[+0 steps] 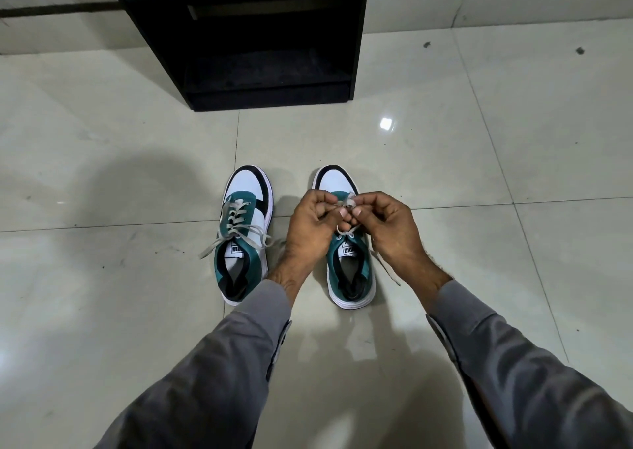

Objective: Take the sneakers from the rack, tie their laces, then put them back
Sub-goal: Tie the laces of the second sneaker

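Note:
Two white, teal and black sneakers stand side by side on the tiled floor, toes pointing away from me. The left sneaker (245, 232) has its grey laces loose, their ends trailing to both sides. Over the right sneaker (349, 270) my left hand (310, 229) and my right hand (390, 229) meet, each pinching part of its grey lace (346, 203) above the tongue. One free lace end (385, 267) hangs down on that shoe's right side. My hands hide the shoe's middle.
A black shoe rack (270, 37) with open shelves stands on the floor beyond the sneakers, against a light wall. Glossy pale floor tiles (479, 161) spread on all sides. My grey sleeves reach in from below.

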